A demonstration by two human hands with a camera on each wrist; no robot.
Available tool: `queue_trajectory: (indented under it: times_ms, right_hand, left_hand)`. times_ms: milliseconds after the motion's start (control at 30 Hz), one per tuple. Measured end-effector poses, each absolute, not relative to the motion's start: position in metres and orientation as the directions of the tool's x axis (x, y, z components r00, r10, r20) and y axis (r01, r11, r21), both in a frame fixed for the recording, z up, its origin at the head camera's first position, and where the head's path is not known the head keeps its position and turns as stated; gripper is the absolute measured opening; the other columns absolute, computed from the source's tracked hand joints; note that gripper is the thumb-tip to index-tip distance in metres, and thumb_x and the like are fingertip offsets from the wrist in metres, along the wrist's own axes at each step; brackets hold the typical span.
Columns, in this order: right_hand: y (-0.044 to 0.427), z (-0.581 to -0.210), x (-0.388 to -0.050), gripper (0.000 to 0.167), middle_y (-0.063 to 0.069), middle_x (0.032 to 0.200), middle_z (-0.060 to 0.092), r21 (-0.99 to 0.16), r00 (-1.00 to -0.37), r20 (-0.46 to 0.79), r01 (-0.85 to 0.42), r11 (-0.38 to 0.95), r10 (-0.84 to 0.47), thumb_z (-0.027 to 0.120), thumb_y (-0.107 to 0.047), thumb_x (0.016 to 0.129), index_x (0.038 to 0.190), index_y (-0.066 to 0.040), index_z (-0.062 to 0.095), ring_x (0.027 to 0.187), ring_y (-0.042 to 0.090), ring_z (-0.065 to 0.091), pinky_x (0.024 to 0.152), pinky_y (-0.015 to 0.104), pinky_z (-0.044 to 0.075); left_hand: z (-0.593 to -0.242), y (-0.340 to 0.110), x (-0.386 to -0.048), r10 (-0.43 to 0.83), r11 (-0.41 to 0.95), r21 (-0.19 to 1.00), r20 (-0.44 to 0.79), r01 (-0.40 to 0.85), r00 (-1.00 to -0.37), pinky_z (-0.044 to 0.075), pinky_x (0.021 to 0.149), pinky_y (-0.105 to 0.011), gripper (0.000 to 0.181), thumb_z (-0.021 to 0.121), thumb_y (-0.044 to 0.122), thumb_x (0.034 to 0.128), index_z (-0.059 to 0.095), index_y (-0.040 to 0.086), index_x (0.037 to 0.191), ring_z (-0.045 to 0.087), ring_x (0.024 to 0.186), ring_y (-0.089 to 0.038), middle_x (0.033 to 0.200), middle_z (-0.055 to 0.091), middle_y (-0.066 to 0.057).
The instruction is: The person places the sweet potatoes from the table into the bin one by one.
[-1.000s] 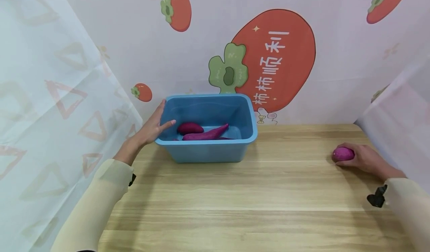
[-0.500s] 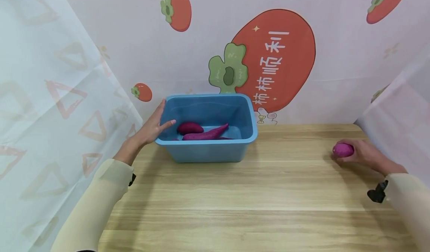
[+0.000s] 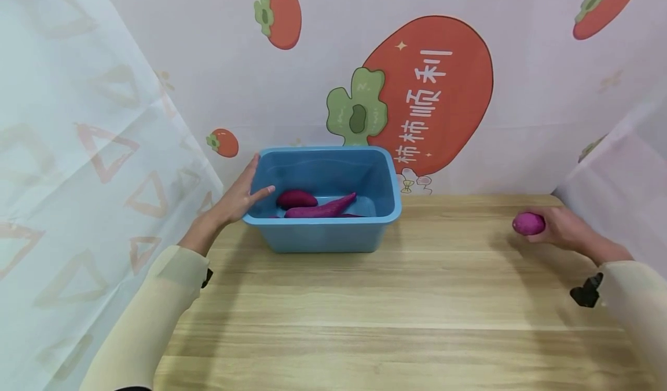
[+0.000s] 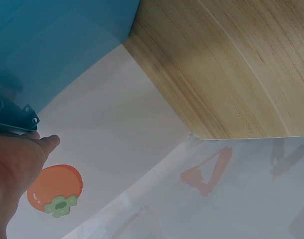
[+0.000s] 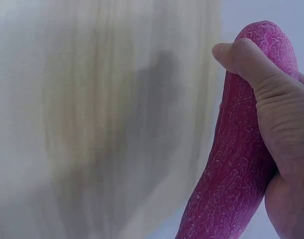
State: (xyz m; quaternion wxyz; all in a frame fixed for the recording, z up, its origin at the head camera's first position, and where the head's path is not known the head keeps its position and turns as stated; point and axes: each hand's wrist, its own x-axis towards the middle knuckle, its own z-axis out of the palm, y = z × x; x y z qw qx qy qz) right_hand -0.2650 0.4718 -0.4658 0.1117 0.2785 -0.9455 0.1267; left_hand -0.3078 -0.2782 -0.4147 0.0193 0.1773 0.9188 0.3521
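Note:
A purple sweet potato [image 3: 528, 223] is gripped by my right hand [image 3: 565, 233] at the right of the head view, raised off the table with its shadow below. The right wrist view shows the sweet potato [image 5: 236, 144] as long and slightly bent, with the thumb across its upper part. My left hand [image 3: 234, 200] rests on the left side of a blue tub [image 3: 323, 236], fingers straight along the rim and thumb stretched over the inside. Within the tub lie a short dark sweet potato [image 3: 297, 198] and a long tapering sweet potato [image 3: 323, 208]; more purple pieces are partly hidden by the front wall.
The tub stands on a wooden table [image 3: 365, 304], close to the back wall sheet [image 3: 312, 107] printed with persimmons. Pale sheets hang at the left side [image 3: 114, 148] and the right side [image 3: 636, 165].
My right hand has lifted the sweet potato from the table and brought it slightly up. The left hand and the tub have stayed in place; the head view has shifted slightly.

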Motion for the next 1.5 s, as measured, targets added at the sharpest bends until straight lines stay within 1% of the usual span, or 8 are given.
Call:
queue_trajectory:
  times_ms: [100, 233, 400, 733, 967, 1067, 1233, 1500]
  right_hand:
    - [0.468, -0.456, -0.266, 0.046, 0.000, 0.089, 0.074, -0.186, -0.832, 0.261, -0.541, 0.820, -0.490, 0.100, -0.007, 0.062, 0.102, -0.006, 0.076, 0.075, -0.007, 0.055, 0.059, 0.025, 0.051]
    - [0.465, -0.445, -0.269, 0.046, -0.002, 0.086, 0.072, -0.182, -0.831, 0.263, -0.542, 0.821, -0.491, 0.100, -0.008, 0.062, 0.101, -0.008, 0.076, 0.072, -0.007, 0.055, 0.057, 0.024, 0.050]
    - [0.460, -0.433, -0.274, 0.047, -0.004, 0.082, 0.072, -0.169, -0.819, 0.263, -0.560, 0.811, -0.511, 0.100, -0.008, 0.063, 0.104, -0.006, 0.076, 0.068, -0.006, 0.057, 0.056, 0.024, 0.051]
    - [0.443, -0.409, -0.285, 0.047, -0.001, 0.089, 0.073, -0.127, -0.816, 0.231, -0.566, 0.815, -0.531, 0.100, -0.013, 0.065, 0.104, -0.006, 0.075, 0.073, 0.000, 0.059, 0.061, 0.027, 0.053]
    - [0.428, -0.394, -0.291, 0.046, -0.001, 0.092, 0.075, -0.120, -0.831, 0.185, -0.549, 0.827, -0.524, 0.100, -0.019, 0.068, 0.106, -0.009, 0.076, 0.073, 0.006, 0.062, 0.061, 0.028, 0.053]
    - [0.421, -0.387, -0.294, 0.046, -0.001, 0.093, 0.075, -0.119, -0.824, 0.185, -0.560, 0.820, -0.536, 0.099, -0.019, 0.068, 0.107, -0.008, 0.076, 0.073, 0.006, 0.063, 0.061, 0.028, 0.054]
    - [0.410, -0.375, -0.298, 0.048, -0.001, 0.092, 0.075, -0.114, -0.794, 0.213, -0.599, 0.792, -0.570, 0.100, -0.018, 0.066, 0.106, -0.009, 0.076, 0.072, 0.007, 0.064, 0.061, 0.028, 0.054]
    - [0.390, -0.357, -0.301, 0.048, -0.003, 0.093, 0.075, -0.133, -0.791, 0.188, -0.608, 0.783, -0.582, 0.100, -0.019, 0.065, 0.106, -0.010, 0.076, 0.073, 0.011, 0.066, 0.064, 0.030, 0.056]
  left_hand:
    - [-0.415, -0.278, -0.308, 0.340, 0.689, 0.653, 0.092, 0.314, -0.936, 0.006, 0.127, -0.069, 0.100, 0.056, 0.051, 0.1064, -0.012, 0.016, 0.170, -0.003, 0.165, -0.035, 0.179, -0.007, -0.007]
    - [-0.415, -0.277, -0.308, 0.341, 0.694, 0.647, 0.092, 0.317, -0.935, 0.005, 0.128, -0.068, 0.099, 0.056, 0.050, 0.1072, -0.012, 0.014, 0.170, -0.004, 0.165, -0.035, 0.179, -0.008, -0.007]
    - [-0.414, -0.277, -0.307, 0.336, 0.697, 0.644, 0.098, 0.317, -0.937, 0.005, 0.129, -0.066, 0.098, 0.057, 0.046, 0.1075, -0.011, 0.013, 0.170, -0.004, 0.165, -0.033, 0.179, -0.007, -0.006]
    - [-0.415, -0.279, -0.307, 0.339, 0.696, 0.643, 0.098, 0.320, -0.935, 0.005, 0.128, -0.067, 0.099, 0.056, 0.050, 0.1070, -0.012, 0.015, 0.170, -0.004, 0.165, -0.034, 0.179, -0.008, -0.007]
    - [-0.415, -0.279, -0.308, 0.340, 0.690, 0.647, 0.106, 0.325, -0.934, 0.005, 0.128, -0.068, 0.099, 0.056, 0.049, 0.1070, -0.011, 0.013, 0.170, -0.004, 0.165, -0.034, 0.179, -0.007, -0.007]
    - [-0.415, -0.279, -0.307, 0.345, 0.689, 0.646, 0.104, 0.328, -0.933, 0.006, 0.128, -0.068, 0.099, 0.056, 0.050, 0.1068, -0.011, 0.013, 0.170, -0.004, 0.165, -0.034, 0.179, -0.008, -0.006]
    - [-0.416, -0.280, -0.307, 0.348, 0.692, 0.643, 0.101, 0.328, -0.932, 0.006, 0.128, -0.068, 0.100, 0.057, 0.050, 0.1066, -0.011, 0.013, 0.170, -0.004, 0.165, -0.034, 0.179, -0.008, -0.006]
    - [-0.415, -0.280, -0.307, 0.347, 0.695, 0.642, 0.095, 0.324, -0.933, 0.005, 0.127, -0.069, 0.100, 0.057, 0.051, 0.1067, -0.013, 0.015, 0.170, -0.004, 0.165, -0.035, 0.179, -0.009, -0.006]
